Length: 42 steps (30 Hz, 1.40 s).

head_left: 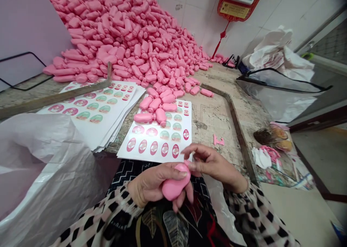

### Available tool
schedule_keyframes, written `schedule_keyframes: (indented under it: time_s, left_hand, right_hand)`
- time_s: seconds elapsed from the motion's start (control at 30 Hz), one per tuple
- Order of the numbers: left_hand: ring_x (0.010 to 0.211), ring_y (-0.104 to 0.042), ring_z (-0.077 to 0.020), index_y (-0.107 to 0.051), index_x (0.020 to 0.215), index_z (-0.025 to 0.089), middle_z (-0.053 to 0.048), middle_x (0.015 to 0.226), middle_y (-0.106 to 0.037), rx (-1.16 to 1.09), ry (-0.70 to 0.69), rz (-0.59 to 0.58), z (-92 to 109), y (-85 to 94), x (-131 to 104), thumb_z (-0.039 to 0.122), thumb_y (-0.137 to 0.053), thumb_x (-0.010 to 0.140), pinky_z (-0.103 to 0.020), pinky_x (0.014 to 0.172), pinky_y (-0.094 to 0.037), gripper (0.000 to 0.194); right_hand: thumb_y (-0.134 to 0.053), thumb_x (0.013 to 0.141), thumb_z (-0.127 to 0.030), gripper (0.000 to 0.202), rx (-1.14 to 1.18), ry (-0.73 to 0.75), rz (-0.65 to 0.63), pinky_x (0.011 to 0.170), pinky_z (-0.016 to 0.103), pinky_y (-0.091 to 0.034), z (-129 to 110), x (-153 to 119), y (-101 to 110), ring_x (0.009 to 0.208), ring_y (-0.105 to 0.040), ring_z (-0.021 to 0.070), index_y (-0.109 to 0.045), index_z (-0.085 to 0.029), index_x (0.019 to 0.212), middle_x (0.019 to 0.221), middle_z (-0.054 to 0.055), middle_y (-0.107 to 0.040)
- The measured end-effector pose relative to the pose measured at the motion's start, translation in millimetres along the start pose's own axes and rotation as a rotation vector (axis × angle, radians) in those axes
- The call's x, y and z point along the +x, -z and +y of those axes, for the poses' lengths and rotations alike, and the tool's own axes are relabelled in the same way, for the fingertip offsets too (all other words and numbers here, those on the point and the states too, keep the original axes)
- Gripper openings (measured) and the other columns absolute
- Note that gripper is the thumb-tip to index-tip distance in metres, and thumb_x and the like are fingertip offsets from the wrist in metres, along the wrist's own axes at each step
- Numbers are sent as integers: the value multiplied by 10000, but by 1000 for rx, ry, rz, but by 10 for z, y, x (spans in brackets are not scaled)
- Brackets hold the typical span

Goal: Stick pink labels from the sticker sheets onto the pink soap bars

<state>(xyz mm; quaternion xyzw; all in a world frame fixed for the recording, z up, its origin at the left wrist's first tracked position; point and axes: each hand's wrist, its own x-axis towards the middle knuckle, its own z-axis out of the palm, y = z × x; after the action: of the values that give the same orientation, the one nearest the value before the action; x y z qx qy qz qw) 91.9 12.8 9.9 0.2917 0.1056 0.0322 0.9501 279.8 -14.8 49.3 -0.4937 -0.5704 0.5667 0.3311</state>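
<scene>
Over my lap, my left hand is closed around a smooth pink plastic bottle, its thumb lying across the upper side. At the bottle's narrow end my right hand pinches with thumb and fingertips; what exactly lies between them is partly hidden. Just beyond my hands is a sheet of stickers in pink, green and dark red. Several similar pink bottles lie on the sheet's far part. A small pink plastic scrap rests on the table to the right of the sheet.
A huge heap of pink bottles rises against the wall. Stacked sticker sheets lie left, under a wooden strip. A bent strip borders the worktop on the right. White plastic bags stand at left; another bag is at right.
</scene>
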Motion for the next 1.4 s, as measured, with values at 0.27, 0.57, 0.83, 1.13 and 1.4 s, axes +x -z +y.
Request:
schedule_keyframes:
  time_s: [0.27, 0.57, 0.83, 1.13, 1.4]
  left_hand:
    - [754, -528, -156, -532, 796, 188, -3, 805, -557, 1326, -257, 786, 242, -49, 133, 304, -555, 758, -292, 695, -420, 124]
    - [934, -591, -269, -442, 1257, 223, -143, 1430, -272, 2079, -32, 798, 251, 162, 440, 381, -482, 808, -378, 753, -462, 478]
    - [885, -613, -284, -418, 1294, 305, -148, 1432, -282, 2162, 53, 810, 269, 170, 503, 503, -457, 804, -383, 691, -466, 531]
    - [884, -605, -276, -401, 1309, 300, -166, 1425, -284, 2180, 45, 802, 257, 188, 505, 506, -423, 822, -382, 703, -450, 529]
    - [910, -587, -289, -400, 1310, 288, -152, 1443, -253, 2134, 55, 785, 269, 167, 506, 487, -439, 821, -393, 720, -434, 529]
  right_hand:
    - [-462, 837, -365, 225, -811, -54, 619, 724, 309, -404, 526, 458, 356, 827, -563, 184, -640, -249, 910, 896, 19, -637]
    - [-435, 861, -303, 197, -1160, -20, 632, 624, 288, -356, 549, 539, 304, 807, -554, 183, -624, -246, 870, 871, 24, -626]
    - [-482, 846, -310, 153, -1164, 9, 536, 631, 273, -363, 548, 558, 425, 821, -563, 164, -625, -257, 849, 874, -4, -634]
    - [-471, 848, -307, 170, -1128, 29, 533, 659, 273, -372, 552, 571, 436, 843, -558, 166, -630, -251, 863, 880, 4, -637]
    - [-464, 847, -297, 176, -1166, 17, 544, 658, 274, -371, 543, 585, 433, 844, -553, 169, -632, -247, 856, 881, 13, -632]
